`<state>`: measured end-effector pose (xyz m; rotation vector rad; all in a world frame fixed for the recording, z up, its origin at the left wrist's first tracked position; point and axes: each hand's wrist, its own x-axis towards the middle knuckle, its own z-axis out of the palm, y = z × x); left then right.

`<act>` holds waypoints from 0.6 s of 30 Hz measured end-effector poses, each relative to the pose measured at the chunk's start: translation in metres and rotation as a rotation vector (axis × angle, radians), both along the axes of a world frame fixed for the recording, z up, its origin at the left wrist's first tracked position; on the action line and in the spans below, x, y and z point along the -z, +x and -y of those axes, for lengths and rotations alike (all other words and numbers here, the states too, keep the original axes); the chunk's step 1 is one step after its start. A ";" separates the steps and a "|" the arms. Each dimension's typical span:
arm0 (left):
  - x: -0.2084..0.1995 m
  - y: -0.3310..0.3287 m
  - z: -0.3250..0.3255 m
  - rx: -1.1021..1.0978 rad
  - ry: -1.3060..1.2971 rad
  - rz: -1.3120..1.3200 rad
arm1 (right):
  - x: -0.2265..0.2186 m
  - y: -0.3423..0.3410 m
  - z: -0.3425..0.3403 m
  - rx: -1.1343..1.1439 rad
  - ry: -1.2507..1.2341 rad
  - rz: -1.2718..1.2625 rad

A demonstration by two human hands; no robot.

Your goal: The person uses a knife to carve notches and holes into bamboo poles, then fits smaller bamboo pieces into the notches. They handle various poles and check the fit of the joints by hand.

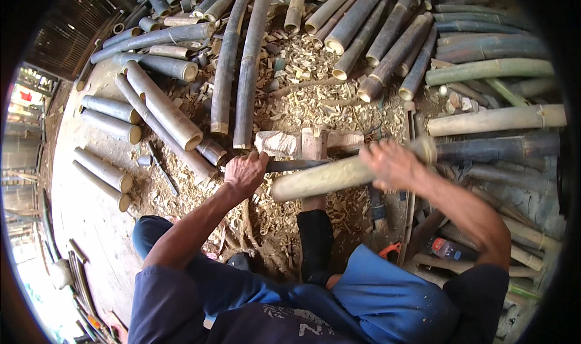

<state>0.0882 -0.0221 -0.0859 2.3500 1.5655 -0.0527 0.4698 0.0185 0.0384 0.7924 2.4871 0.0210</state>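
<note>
My left hand (245, 171) is closed around the handle end of a knife (296, 165), its dark blade pointing right. The handle itself is mostly hidden in my fist. My right hand (390, 165) grips a pale bamboo pole (324, 178) from above. This pole slants across in front of me, its near end low at the left, close under the blade. Whether blade and bamboo touch, I cannot tell. Just beyond them stands a wooden chopping support (313, 143) with a pale, hacked crosspiece (278, 143).
Bamboo shavings (302, 108) litter the floor. Many cut bamboo poles (251, 71) lie ahead, with more stacked at the right (496, 120) and left (112, 126). Another long blade (163, 168) rests on the floor at left. A plastic bottle (445, 248) and an orange-handled tool (389, 250) lie near my right knee.
</note>
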 end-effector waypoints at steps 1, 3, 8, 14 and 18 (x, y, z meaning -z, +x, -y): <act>0.001 -0.003 0.005 0.001 -0.021 -0.014 | -0.006 -0.007 0.016 -0.036 -0.064 -0.149; -0.004 0.001 0.000 0.001 -0.050 -0.031 | -0.016 -0.012 0.028 -0.305 -0.115 -0.477; 0.000 0.002 -0.003 0.027 -0.004 -0.093 | 0.016 0.018 -0.010 -0.046 -0.036 -0.214; -0.007 0.006 -0.003 0.047 -0.038 -0.061 | 0.016 0.000 0.030 -0.510 -0.060 -0.773; 0.003 -0.001 -0.003 0.039 0.043 -0.048 | -0.002 0.010 -0.020 -0.026 -0.006 -0.155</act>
